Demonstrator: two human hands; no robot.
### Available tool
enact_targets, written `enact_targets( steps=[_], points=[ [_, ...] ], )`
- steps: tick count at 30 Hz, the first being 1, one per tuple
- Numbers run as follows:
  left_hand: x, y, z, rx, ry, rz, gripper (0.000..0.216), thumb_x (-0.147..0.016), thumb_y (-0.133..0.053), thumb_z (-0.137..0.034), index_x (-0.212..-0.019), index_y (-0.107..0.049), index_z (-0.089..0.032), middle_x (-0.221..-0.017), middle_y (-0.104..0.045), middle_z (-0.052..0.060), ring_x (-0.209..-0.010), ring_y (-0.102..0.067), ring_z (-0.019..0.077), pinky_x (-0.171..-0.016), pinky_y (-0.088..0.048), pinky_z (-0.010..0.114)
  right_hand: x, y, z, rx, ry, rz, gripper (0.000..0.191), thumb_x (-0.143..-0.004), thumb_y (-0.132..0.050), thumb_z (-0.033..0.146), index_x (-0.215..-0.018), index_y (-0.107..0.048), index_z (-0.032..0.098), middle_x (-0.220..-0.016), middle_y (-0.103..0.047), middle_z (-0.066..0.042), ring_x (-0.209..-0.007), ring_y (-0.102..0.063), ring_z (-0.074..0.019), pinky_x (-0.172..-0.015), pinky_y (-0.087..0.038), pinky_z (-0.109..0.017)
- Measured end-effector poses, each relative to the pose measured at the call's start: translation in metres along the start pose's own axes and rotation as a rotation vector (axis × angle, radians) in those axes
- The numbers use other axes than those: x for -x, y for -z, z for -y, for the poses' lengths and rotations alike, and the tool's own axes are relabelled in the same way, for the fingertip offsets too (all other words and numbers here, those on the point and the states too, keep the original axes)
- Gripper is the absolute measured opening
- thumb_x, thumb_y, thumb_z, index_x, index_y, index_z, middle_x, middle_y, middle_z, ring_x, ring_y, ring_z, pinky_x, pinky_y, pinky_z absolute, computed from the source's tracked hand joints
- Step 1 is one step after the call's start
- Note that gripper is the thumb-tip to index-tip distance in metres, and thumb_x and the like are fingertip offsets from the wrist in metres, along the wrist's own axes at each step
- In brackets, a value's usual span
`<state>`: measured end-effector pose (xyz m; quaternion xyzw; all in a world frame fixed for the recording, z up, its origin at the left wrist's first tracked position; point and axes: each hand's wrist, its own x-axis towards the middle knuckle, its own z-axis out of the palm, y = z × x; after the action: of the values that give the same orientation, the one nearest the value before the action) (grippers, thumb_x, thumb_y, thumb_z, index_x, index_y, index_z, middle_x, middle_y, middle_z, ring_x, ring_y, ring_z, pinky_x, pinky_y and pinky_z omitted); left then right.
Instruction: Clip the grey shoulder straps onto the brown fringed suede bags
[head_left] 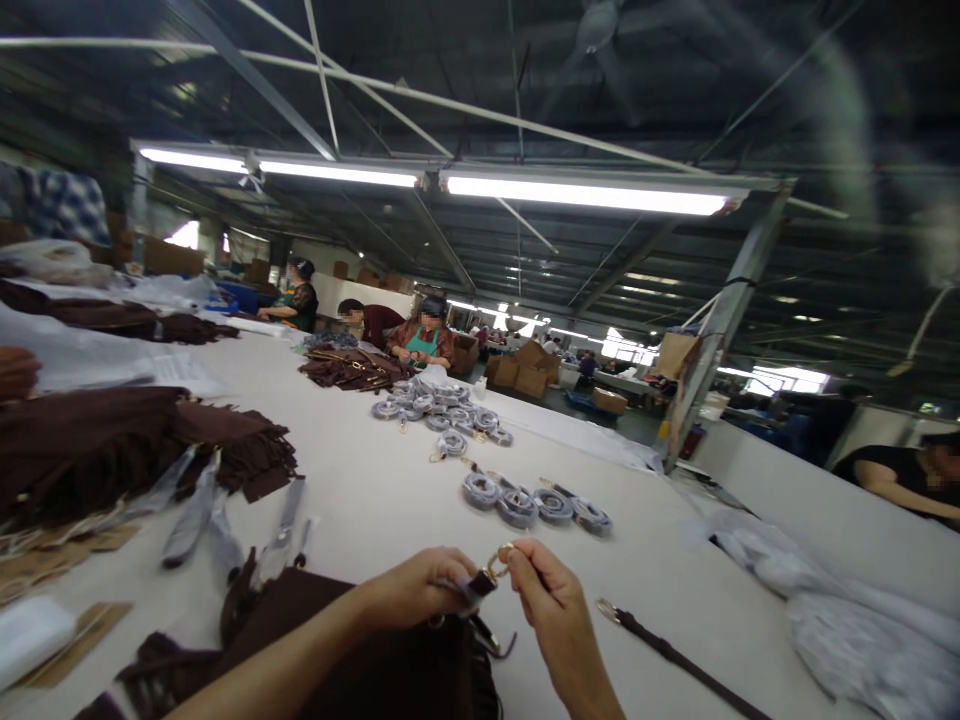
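My left hand [427, 590] is closed on the end of a dark brown strap [480, 582], part of it under clear plastic wrap. At the strap's tip is a gold metal ring [497, 562], pinched between the thumb and fingers of my right hand [547, 600]. Beneath my left forearm lies a dark brown bag [315, 610] with fringe along its edge. To the right, another brown strap [675, 655] with a gold clasp rests on the white table.
Several coiled, wrapped straps [517, 506] lie ahead on the table [337, 480]. Brown fringed bags [97, 450] are piled at the left, near a hand [16, 373] of another person. Crumpled plastic bags [862, 640] lie at the right. People [424, 340] work across the table.
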<state>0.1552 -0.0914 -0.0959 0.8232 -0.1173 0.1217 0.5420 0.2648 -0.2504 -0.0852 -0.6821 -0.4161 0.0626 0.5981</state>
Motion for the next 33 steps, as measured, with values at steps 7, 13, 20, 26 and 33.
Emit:
enact_targets(
  steps=[7,13,20,26,33],
  points=[
    [-0.015,-0.006,-0.033,0.16,-0.014,-0.086,0.034,-0.079,-0.052,-0.022,-0.109,-0.065,-0.017,-0.105,-0.065,0.005,-0.097,-0.056,0.0193,-0.089,-0.041,0.029,-0.003,0.011,0.011,-0.073,-0.017,-0.014,0.04,-0.081,-0.057,0.057,-0.07,-0.059,0.019,-0.053,-0.036,0.008,-0.045,-0.028,-0.008,-0.04,-0.023,-0.021],
    [-0.016,-0.024,0.003,0.247,0.145,-0.061,0.021,-0.079,-0.053,-0.031,-0.073,-0.062,-0.013,-0.066,-0.055,-0.001,-0.061,-0.046,0.0109,-0.062,-0.037,0.022,-0.007,0.01,-0.005,-0.087,-0.09,-0.046,0.043,-0.08,-0.054,0.06,-0.076,-0.061,0.018,-0.055,-0.04,0.007,-0.042,-0.028,-0.008,-0.039,-0.023,-0.021],
    [-0.016,-0.016,0.007,-0.202,0.107,-0.591,0.027,-0.085,-0.044,-0.027,-0.06,-0.047,-0.018,-0.056,-0.046,-0.002,-0.056,-0.041,0.0116,-0.055,-0.03,0.024,-0.006,0.016,0.001,0.366,0.062,-0.055,0.045,-0.09,-0.034,0.056,-0.083,-0.062,0.021,-0.062,-0.055,0.0,-0.058,-0.053,-0.0172,-0.056,-0.041,-0.026],
    [-0.014,-0.021,0.009,-0.581,-0.001,-0.622,0.028,-0.089,-0.042,-0.024,-0.062,-0.048,-0.019,-0.063,-0.055,0.001,-0.061,-0.048,0.0143,-0.059,-0.033,0.026,0.005,0.001,0.005,0.438,0.043,0.148,0.044,-0.095,-0.024,0.05,-0.069,-0.047,0.024,-0.054,-0.046,0.004,-0.052,-0.047,-0.0151,-0.052,-0.034,-0.025],
    [-0.013,-0.033,0.015,-0.794,-0.056,-0.56,0.027,-0.092,-0.041,-0.022,-0.07,-0.055,-0.019,-0.069,-0.06,0.005,-0.066,-0.052,0.0173,-0.062,-0.034,0.029,0.007,-0.003,0.003,0.571,0.025,0.186,0.042,-0.093,-0.021,0.041,-0.064,-0.045,0.024,-0.054,-0.052,0.001,-0.053,-0.048,-0.0167,-0.054,-0.032,-0.028]
  ],
)
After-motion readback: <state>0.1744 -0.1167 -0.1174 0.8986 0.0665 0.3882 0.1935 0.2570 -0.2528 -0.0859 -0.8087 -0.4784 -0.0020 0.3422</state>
